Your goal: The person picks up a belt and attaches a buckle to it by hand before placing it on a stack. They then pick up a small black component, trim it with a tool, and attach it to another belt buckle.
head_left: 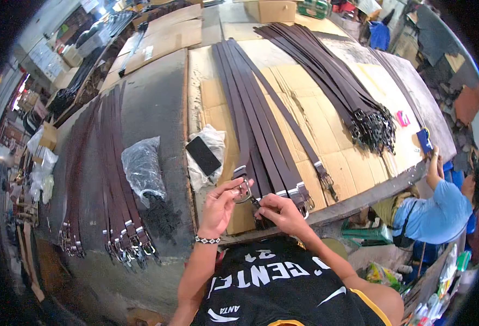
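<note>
My left hand (221,207), with a beaded bracelet at the wrist, pinches the metal buckle (243,191) of a dark brown belt. Close by on the right, my right hand (283,213) has its fingertips together at a small dark piece (257,205), whose kind I cannot make out. Under and beyond both hands lie several dark brown belts (266,141), buckle ends toward me, some with pale wraps near the buckles. One belt (283,111) slants apart to the right, its buckle near the table's front edge.
Left of the belts, a black phone (203,155) rests on a white cloth (216,140). A clear plastic bag (143,167) and more belts (114,179) are farther left. A thick belt bundle (326,76) lies at right. A co-worker in a blue shirt (435,212) sits at the right edge.
</note>
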`<state>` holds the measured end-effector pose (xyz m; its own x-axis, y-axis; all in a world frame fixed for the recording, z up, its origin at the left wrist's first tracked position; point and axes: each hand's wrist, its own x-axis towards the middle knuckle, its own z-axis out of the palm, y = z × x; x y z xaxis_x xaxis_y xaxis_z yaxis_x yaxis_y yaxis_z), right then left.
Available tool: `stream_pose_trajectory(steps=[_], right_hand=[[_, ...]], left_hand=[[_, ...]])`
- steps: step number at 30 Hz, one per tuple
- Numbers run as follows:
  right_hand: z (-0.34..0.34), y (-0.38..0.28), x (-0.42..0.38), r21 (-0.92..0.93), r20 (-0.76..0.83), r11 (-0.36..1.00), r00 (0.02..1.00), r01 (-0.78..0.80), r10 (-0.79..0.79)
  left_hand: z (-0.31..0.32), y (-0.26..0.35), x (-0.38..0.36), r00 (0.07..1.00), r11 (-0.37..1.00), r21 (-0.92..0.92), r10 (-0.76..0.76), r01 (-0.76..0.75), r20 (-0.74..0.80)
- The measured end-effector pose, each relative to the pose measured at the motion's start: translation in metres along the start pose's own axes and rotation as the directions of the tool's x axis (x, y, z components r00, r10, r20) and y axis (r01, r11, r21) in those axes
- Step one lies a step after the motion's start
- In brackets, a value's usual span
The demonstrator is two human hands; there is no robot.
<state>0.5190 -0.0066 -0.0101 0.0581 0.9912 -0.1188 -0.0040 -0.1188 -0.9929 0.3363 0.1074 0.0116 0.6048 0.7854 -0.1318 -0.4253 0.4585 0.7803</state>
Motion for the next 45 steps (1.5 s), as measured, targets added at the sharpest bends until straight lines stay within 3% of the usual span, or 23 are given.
stream_pose_trajectory(steps=[2,5,9,12,18,24,27,28,30,31,33,35,39,40,41,42,45], right_hand=[[0.007,-0.014,0.007,-0.098,-0.044,0.993,0.996,0.069,-0.073],[0.014,-0.012,0.016,-0.074,-0.089,0.984,0.982,0.162,-0.168],[0.018,-0.037,0.02,-0.189,-0.12,0.958,0.963,0.216,-0.241],[0.018,-0.036,0.023,-0.194,-0.086,0.96,0.971,0.202,-0.222],[0.035,-0.01,0.024,-0.038,-0.216,0.956,0.932,0.29,-0.291],[0.037,-0.011,0.021,-0.073,-0.247,0.976,0.945,0.204,-0.216],[0.038,-0.01,0.019,0.063,-0.224,0.991,0.97,0.114,-0.097],[0.042,-0.009,0.018,0.056,-0.241,0.99,0.964,0.127,-0.11],[0.045,-0.006,0.019,0.025,-0.305,0.985,0.94,0.17,-0.155],[0.044,-0.012,0.014,-0.026,-0.269,0.994,0.957,0.109,-0.112],[0.04,-0.009,0.012,-0.242,-0.219,0.959,0.954,0.15,-0.205],[0.043,-0.009,0.011,-0.18,-0.252,0.972,0.948,0.15,-0.193],[0.041,-0.01,0.012,-0.271,-0.204,0.957,0.965,0.104,-0.163],[0.045,-0.001,0.012,-0.331,-0.226,0.929,0.942,0.164,-0.247],[0.046,-0.01,0.008,-0.337,-0.192,0.935,0.964,0.111,-0.183],[0.047,-0.007,0.008,-0.335,-0.179,0.939,0.974,0.074,-0.141],[0.049,0.007,0.009,-0.259,-0.145,0.966,0.987,0.024,-0.063]], left_hand=[[0.004,0.0,-0.002,1.0,1.0,0.028,-0.011,0.011,0.004],[-0.003,-0.008,-0.006,0.997,0.994,0.08,-0.068,0.071,-0.03],[0.001,-0.012,-0.012,0.999,1.0,0.013,-0.026,0.026,-0.039],[-0.003,-0.017,-0.011,1.0,0.999,0.051,0.01,-0.009,-0.024],[0.012,-0.007,-0.013,0.997,0.999,0.019,-0.026,0.028,-0.076],[0.007,-0.01,-0.012,0.996,1.0,0.022,0.007,-0.005,-0.086],[0.011,-0.004,-0.015,0.999,0.998,0.058,0.0,0.002,-0.04],[0.01,-0.006,-0.016,0.996,0.993,0.118,0.016,-0.005,-0.086],[0.012,-0.015,-0.012,0.989,0.971,0.237,0.055,-0.021,-0.136],[0.016,-0.018,-0.013,0.987,0.971,0.237,0.072,-0.036,-0.147],[0.015,-0.015,-0.015,0.984,0.967,0.243,0.11,-0.073,-0.141],[-0.002,-0.028,-0.013,0.981,0.949,0.311,0.109,-0.055,-0.158],[-0.004,-0.028,-0.018,0.973,0.998,0.052,0.055,-0.044,-0.224],[-0.02,-0.036,-0.018,0.964,0.999,-0.025,0.018,-0.026,-0.267],[-0.027,-0.039,-0.014,0.95,0.995,-0.103,-0.023,-0.009,-0.312],[0.005,-0.015,-0.02,0.961,0.997,0.071,0.006,0.014,-0.276],[-0.007,-0.024,-0.016,0.987,0.938,0.347,0.049,0.006,-0.15]])
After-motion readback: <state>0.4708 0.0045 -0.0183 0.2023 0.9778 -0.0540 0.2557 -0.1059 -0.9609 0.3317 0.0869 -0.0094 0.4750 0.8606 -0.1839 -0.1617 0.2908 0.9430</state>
